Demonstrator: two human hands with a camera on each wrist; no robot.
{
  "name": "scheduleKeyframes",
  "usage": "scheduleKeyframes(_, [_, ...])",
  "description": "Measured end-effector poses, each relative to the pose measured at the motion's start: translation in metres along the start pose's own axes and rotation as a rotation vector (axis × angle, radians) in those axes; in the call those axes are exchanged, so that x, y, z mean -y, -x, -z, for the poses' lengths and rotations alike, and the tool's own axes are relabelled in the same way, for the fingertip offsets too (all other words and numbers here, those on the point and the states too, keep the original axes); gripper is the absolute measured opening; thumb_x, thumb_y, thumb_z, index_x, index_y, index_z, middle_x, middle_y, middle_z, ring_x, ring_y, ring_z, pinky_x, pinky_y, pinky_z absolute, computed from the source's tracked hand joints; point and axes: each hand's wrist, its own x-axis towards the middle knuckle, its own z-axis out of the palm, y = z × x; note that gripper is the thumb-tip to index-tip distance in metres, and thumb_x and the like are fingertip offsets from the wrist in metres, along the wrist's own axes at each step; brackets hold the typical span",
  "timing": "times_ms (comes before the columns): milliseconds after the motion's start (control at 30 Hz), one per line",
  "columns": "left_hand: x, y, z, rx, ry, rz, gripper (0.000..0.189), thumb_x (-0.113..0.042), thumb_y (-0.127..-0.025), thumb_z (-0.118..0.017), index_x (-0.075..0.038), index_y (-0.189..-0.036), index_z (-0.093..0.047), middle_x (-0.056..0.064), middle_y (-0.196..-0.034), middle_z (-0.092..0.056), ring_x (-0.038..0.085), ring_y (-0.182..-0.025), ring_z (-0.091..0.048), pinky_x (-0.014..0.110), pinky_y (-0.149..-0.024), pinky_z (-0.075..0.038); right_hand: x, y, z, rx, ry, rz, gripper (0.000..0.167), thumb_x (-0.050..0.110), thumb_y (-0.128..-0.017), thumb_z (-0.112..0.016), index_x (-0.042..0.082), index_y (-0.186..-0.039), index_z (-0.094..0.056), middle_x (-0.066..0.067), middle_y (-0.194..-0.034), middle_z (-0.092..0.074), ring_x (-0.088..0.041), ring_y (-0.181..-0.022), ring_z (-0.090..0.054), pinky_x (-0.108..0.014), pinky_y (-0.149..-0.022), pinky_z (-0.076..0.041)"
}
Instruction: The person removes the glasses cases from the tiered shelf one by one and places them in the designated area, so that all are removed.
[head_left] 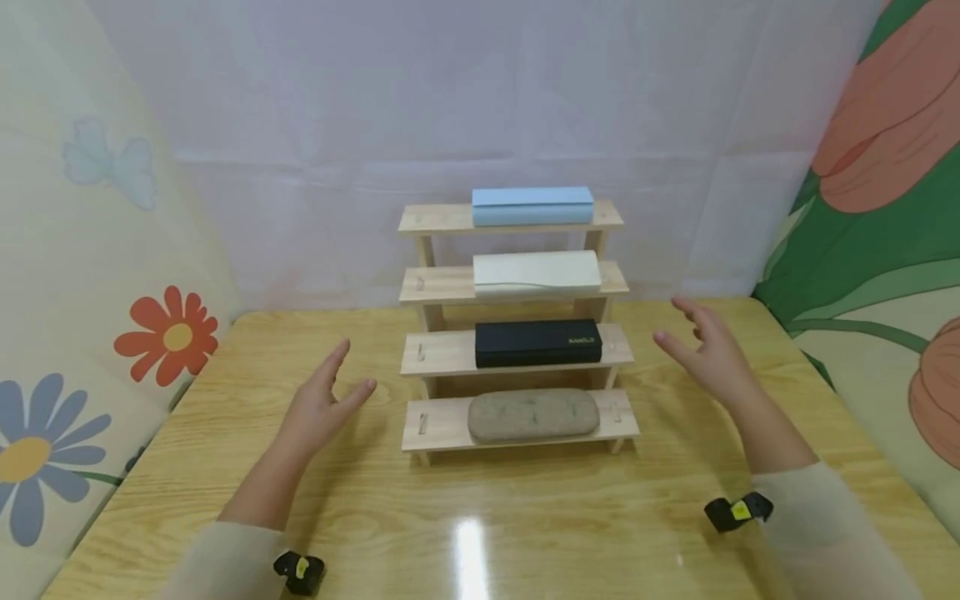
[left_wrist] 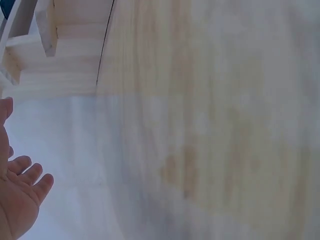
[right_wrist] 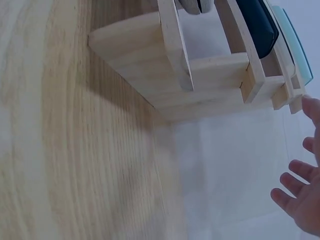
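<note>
My left hand (head_left: 318, 408) is raised over the table (head_left: 360, 525), left of centre in the head view, its fingers loosely stretched, thumb apart, grasping nothing. My right hand (head_left: 711, 358) is at centre right in the same view, also released, fingers spread. Between them, well apart from both, is a wooden stand (head_left: 442, 424) with four steps, in the middle of the frame. Each step bears one case: a blue case (head_left: 532, 207) on the top, a white case (head_left: 536, 272) below it, then a black case (head_left: 537, 344) with gold lettering, and a grey-brown case (head_left: 533, 415) on the lowest. All four lie lengthwise across the steps. In the right wrist view my fingers show at the right edge, near the stand's end; in the left wrist view, they show at the lower left. A white curtain (head_left: 337, 92) hangs behind the table.
</note>
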Motion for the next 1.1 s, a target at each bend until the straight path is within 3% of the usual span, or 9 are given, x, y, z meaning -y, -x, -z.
scheduleKeyframes(233, [-0.008,0.01,-0.013,0.007,0.146,-0.018,0.084,-0.04,-0.097,-0.06,-0.007,-0.157,-0.013,0.021,-0.162,-0.02,0.052,-0.14,-0.028,0.065,-0.11,-0.033,0.005,0.014,-0.01,-0.017,-0.089,0.032,0.069,0.033,-0.098,-0.06,0.0,-0.151,-0.031,-0.026,-0.155,-0.029,-0.046,-0.14,-0.029,-0.063,-0.113,-0.03])
scheduleKeyframes(433, [-0.015,0.019,-0.027,0.014,0.241,-0.046,0.077,-0.028,-0.096,-0.064,-0.002,-0.155,-0.021,0.023,-0.158,-0.028,0.044,-0.142,-0.031,0.06,-0.114,-0.031,0.01,0.026,-0.021,-0.017,-0.145,0.055,0.063,0.025,-0.097,-0.062,-0.003,-0.147,-0.035,-0.026,-0.152,-0.035,-0.045,-0.137,-0.035,-0.061,-0.111,-0.034])
scheduleKeyframes(900, [-0.021,0.037,-0.056,0.067,0.444,-0.045,0.071,-0.01,-0.092,-0.068,0.008,-0.149,-0.029,0.028,-0.152,-0.036,0.044,-0.139,-0.038,0.052,-0.114,-0.032,0.021,0.053,-0.046,0.031,-0.191,0.112,0.051,0.015,-0.095,-0.065,-0.003,-0.139,-0.046,-0.023,-0.144,-0.047,-0.041,-0.128,-0.046,-0.057,-0.105,-0.042])
scheduleKeyframes(967, [-0.021,0.038,-0.06,0.07,0.47,-0.039,0.07,-0.008,-0.091,-0.068,0.009,-0.148,-0.03,0.029,-0.152,-0.036,0.043,-0.139,-0.039,0.05,-0.113,-0.033,0.021,0.056,-0.05,0.041,-0.187,0.127,0.05,0.015,-0.094,-0.066,-0.002,-0.138,-0.048,-0.022,-0.142,-0.049,-0.04,-0.126,-0.048,-0.052,-0.105,-0.044])
scheduleKeyframes(1100, [-0.021,0.042,-0.067,0.081,0.506,-0.009,0.07,-0.008,-0.091,-0.068,0.008,-0.148,-0.03,0.028,-0.151,-0.038,0.042,-0.137,-0.041,0.048,-0.113,-0.036,0.021,0.058,-0.058,0.043,-0.192,0.176,0.048,0.011,-0.092,-0.067,-0.003,-0.135,-0.05,-0.02,-0.138,-0.052,-0.033,-0.124,-0.049,-0.025,-0.103,-0.045])
